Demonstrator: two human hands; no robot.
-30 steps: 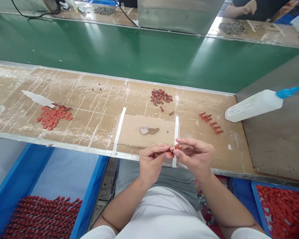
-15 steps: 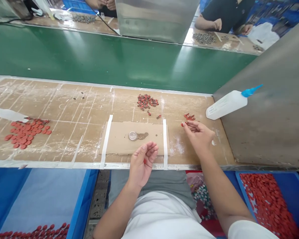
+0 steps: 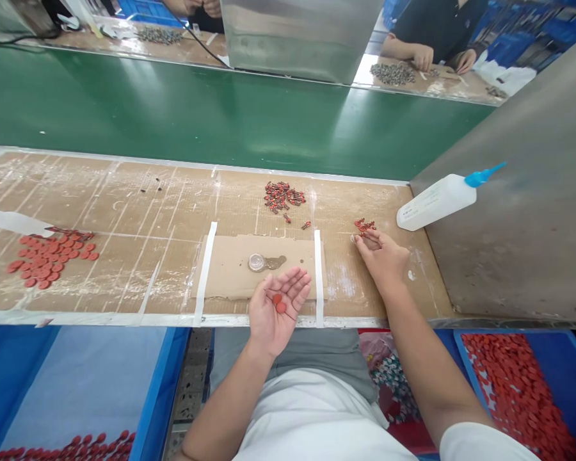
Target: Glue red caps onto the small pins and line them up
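Red discs (image 3: 278,303) lie in the cupped left hand (image 3: 274,307), fingers spread wide. Right hand (image 3: 381,259) rests on the counter (image 3: 125,211), fingers narrowed at the small red assembled pieces (image 3: 363,225); whether they grip one is unclear. Setting each down gently, clear of its neighbours, seems wise.

The right hand (image 3: 383,259) covers part of the row of red pieces (image 3: 365,225); whether its fingers (image 3: 360,239) pinch one is unclear. Both blue bins (image 3: 564,358) run off the frame's edges. The co-worker's (image 3: 432,32) parts are too small to identify.
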